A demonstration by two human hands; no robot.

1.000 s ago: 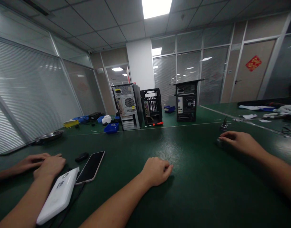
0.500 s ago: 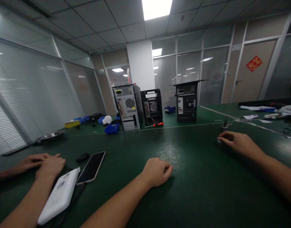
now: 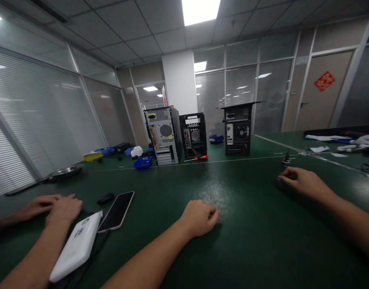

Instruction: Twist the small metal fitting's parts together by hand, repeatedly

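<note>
The right hand (image 3: 305,182) reaches out over the green table (image 3: 232,249), thumb and forefinger bent round so their tips nearly meet. A small dark piece (image 3: 280,184) lies right at those fingertips, just under them; it is too dim and blurred to tell whether they pinch it or only touch it, or which way its length runs, if it has any.

Just beyond the same fingertips, on the side away from the person, stands a dark metal piece (image 3: 286,159), its long axis upright and its top narrow. The right hand is clearly the nearer one to both pieces.

The left hand (image 3: 199,218) rests on the table well apart from them, to the left of the right fingers, its own fingers curled in a loose fist with nothing showing in its grasp.

Farther out beyond the left fingers, a screwdriver (image 3: 201,157) with a red handle lies in front of a computer case (image 3: 194,136). Left of the left fingers lie a phone (image 3: 116,211) and, past it, a co-worker's hand (image 3: 64,209).
</note>
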